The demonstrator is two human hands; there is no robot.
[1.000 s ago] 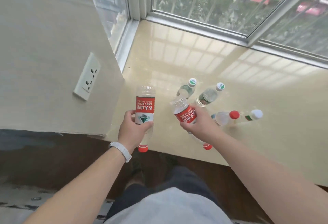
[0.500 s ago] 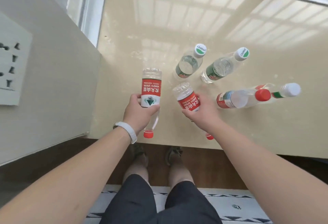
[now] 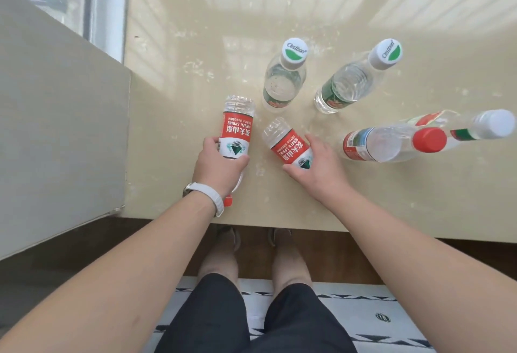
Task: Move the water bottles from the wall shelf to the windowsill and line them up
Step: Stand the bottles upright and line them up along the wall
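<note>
My left hand (image 3: pixel 218 166) grips a red-labelled water bottle (image 3: pixel 237 129) upside down, its red cap toward me by my wrist. My right hand (image 3: pixel 316 166) grips a second red-labelled bottle (image 3: pixel 289 144), also bottom end away from me. Both are held over the near part of the beige windowsill (image 3: pixel 195 53). Upright on the sill stand two green-capped bottles (image 3: pixel 282 78) (image 3: pixel 352 81), a red-capped bottle (image 3: pixel 391 143) and a white-capped bottle (image 3: pixel 475 126) partly behind it.
A beige wall block (image 3: pixel 61 134) rises at the left, right next to my left hand. The window frame (image 3: pixel 106 0) runs along the far left. The sill's front edge lies just behind my wrists; below are my legs and a patterned rug (image 3: pixel 363 310).
The view has tilted down and closer to the sill. Both hands have moved forward over the sill, still holding their bottles. The standing bottles have not moved.
</note>
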